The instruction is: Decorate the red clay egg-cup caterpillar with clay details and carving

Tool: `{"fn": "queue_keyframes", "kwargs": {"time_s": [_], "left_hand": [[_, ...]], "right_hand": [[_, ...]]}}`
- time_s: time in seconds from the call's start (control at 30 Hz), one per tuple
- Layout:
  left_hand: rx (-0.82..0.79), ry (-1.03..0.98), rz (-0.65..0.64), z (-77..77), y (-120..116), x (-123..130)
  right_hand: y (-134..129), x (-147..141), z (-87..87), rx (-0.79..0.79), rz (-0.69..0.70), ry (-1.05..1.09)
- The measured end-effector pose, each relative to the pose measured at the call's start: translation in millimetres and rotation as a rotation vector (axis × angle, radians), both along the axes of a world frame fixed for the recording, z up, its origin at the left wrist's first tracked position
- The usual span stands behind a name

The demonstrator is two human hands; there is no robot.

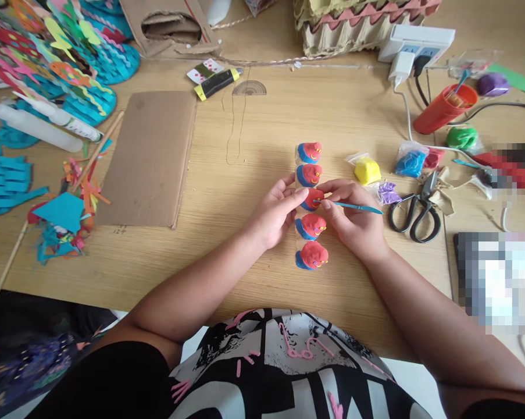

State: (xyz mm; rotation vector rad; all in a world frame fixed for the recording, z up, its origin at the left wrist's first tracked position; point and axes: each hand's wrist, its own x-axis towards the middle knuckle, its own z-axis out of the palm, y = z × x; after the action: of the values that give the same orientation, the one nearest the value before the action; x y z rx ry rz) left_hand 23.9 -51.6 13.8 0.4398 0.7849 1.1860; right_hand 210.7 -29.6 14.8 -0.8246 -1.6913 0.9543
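Observation:
A row of several red and blue clay figures (312, 256) with small yellow details runs along a narrow clear strip in front of me. My left hand (277, 212) grips the strip from the left, its thumb lying by the middle figure (313, 196). From the right, my right hand (353, 218) pinches a thin blue modelling tool (362, 207). The tool's tip touches or hovers just over the middle figure; I cannot tell which. Some of my right fingers reach behind that figure.
Scissors (419, 209), yellow clay (367, 171), blue clay (410, 163) and a red cup (445, 109) lie to the right. A cardboard sheet (146, 157), glue bottles (39, 126) and paper scraps (61, 212) are left. Egg trays (353, 35) and a power strip (419, 41) stand behind.

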Motion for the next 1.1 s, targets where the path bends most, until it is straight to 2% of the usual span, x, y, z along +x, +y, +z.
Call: {"fn": "queue_keyframes", "kwargs": {"time_s": [0.23,1.1], "left_hand": [[-0.003,0.006,0.006,3.3,-0.8,0.7],[-0.031,0.009,0.017,2.4,-0.7,1.0]], "right_hand": [[0.9,1.6,1.3,0.010,0.043,0.016],[-1.3,-1.1,4.2,-0.014,-0.014,-0.014]]}}
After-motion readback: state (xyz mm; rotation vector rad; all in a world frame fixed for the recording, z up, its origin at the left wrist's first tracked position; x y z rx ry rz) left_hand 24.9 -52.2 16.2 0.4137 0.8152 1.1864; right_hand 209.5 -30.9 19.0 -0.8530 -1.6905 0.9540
